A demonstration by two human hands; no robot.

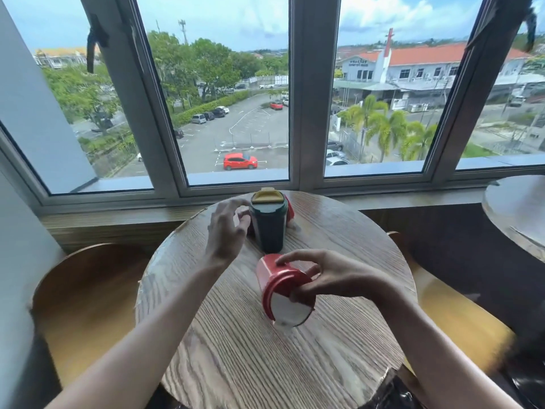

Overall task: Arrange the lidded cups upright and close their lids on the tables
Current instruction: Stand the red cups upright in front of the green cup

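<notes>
The round wooden surface (236, 335) carries two cups. The green cup (269, 228) stands upright near the far edge, its yellow lid flap (267, 195) raised at the top. A red object (289, 210) sits just behind it, mostly hidden. The left hand (225, 231) is beside the green cup, fingers spread wide, holding nothing. The red cup (280, 286) is near the centre of the surface, tilted with its white lid end toward the near edge. The right hand (330, 280) grips the red cup around its body and lid rim.
</notes>
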